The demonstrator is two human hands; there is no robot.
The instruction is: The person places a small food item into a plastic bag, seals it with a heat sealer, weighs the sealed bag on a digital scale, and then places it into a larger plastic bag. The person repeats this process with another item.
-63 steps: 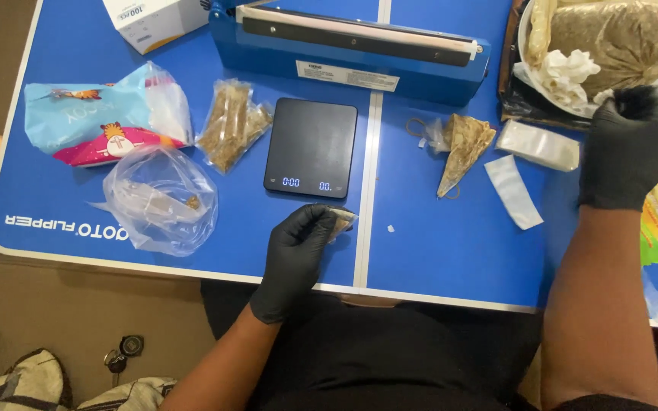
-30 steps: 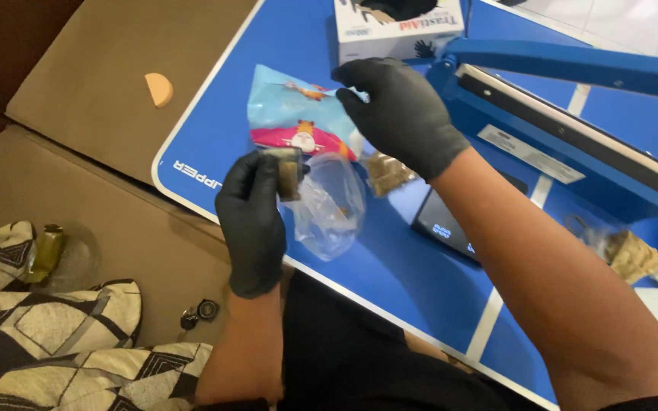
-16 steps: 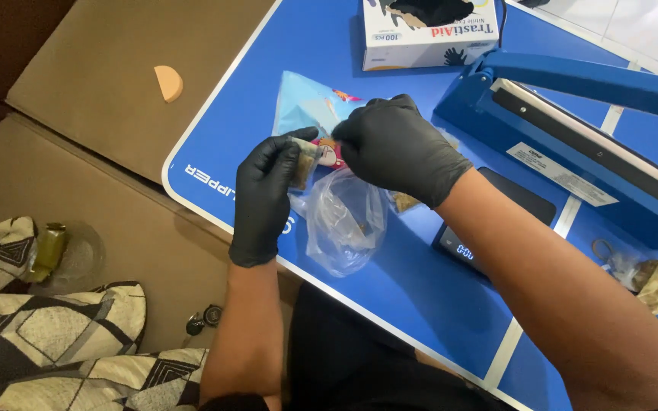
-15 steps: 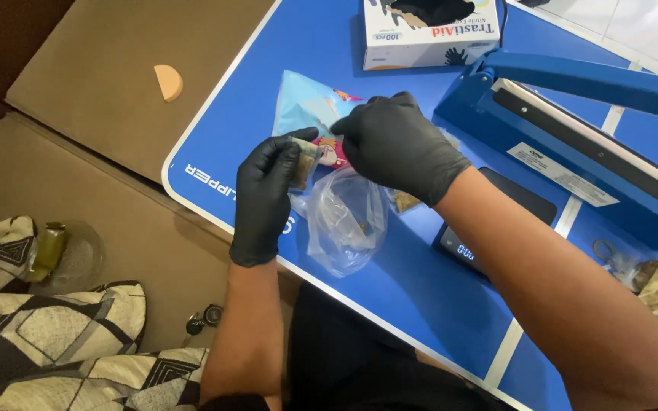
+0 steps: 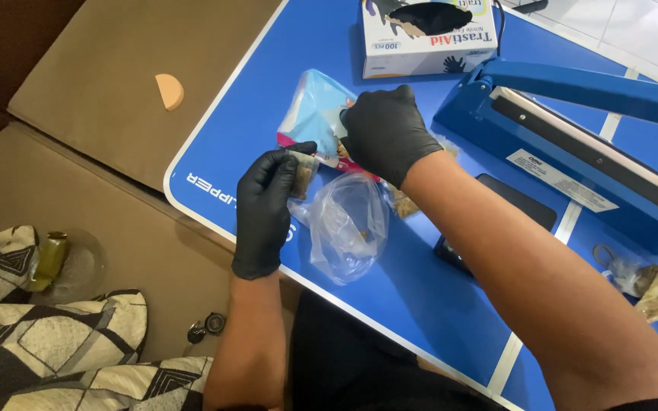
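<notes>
Both my hands wear black gloves. My left hand point(image 5: 266, 199) pinches a small clear packet of brownish dried material point(image 5: 301, 169) over the near left part of the blue table point(image 5: 451, 304). My right hand point(image 5: 384, 131) reaches across and rests its fingers on a light blue and pink printed bag point(image 5: 311, 114). Just below both hands lies a crumpled clear plastic bag point(image 5: 348, 224) with a little brown material inside.
A blue heat sealer point(image 5: 573, 144) spans the right side, a black digital scale point(image 5: 515, 204) partly hidden under my right forearm. A glove box point(image 5: 428, 34) stands at the back. A tied packet point(image 5: 649, 285) lies far right. Beige cushions point(image 5: 100, 114) and a patterned cloth point(image 5: 55, 335) lie left.
The camera swung left, from the table's middle to its left end. My left hand carried the small packet there and my right hand came across from the far right to the printed bag.
</notes>
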